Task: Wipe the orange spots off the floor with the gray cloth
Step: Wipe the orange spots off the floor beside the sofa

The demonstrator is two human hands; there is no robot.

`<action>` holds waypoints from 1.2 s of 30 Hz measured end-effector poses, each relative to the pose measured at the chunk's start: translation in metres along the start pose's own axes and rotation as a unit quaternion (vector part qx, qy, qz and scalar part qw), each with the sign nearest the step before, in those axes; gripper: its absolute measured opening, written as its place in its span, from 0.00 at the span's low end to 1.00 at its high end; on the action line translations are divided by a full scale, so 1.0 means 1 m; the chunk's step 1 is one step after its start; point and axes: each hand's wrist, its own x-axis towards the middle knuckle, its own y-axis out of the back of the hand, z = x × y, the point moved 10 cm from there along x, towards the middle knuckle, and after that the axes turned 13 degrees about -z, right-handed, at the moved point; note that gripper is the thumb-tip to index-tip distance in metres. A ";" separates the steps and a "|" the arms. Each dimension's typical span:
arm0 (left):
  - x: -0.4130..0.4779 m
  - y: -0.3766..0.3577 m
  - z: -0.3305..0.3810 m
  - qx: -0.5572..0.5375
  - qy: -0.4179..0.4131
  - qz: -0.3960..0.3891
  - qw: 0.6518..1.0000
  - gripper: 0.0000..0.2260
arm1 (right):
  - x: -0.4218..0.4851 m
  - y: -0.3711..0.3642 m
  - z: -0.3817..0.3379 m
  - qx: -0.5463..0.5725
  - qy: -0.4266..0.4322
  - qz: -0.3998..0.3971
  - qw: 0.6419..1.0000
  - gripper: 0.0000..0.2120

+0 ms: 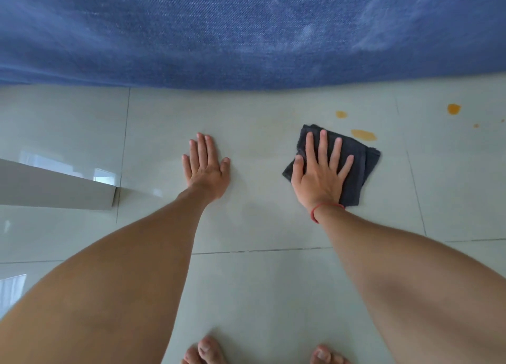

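A dark gray cloth (358, 166), folded square, lies flat on the pale tiled floor (260, 226). My right hand (319, 171) presses down on its left part with the palm flat and the fingers spread. An elongated orange spot (363, 135) sits just beyond the cloth's far right corner, close to its edge. A smaller orange spot (341, 114) lies farther off, and a third orange spot (453, 108) is well to the right with a tiny orange speck (476, 125) near it. My left hand (206, 169) rests flat on the bare floor, to the left of the cloth, holding nothing.
A blue denim-like fabric (246, 29) fills the whole far side, its edge meeting the floor just beyond the spots. A light gray panel (54, 188) juts in from the left. My bare toes (205, 350) show at the bottom edge.
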 end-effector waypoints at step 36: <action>-0.003 0.002 0.001 0.013 0.006 -0.028 1.000 0.29 | -0.017 -0.021 -0.069 0.005 0.140 -0.005 0.990 0.25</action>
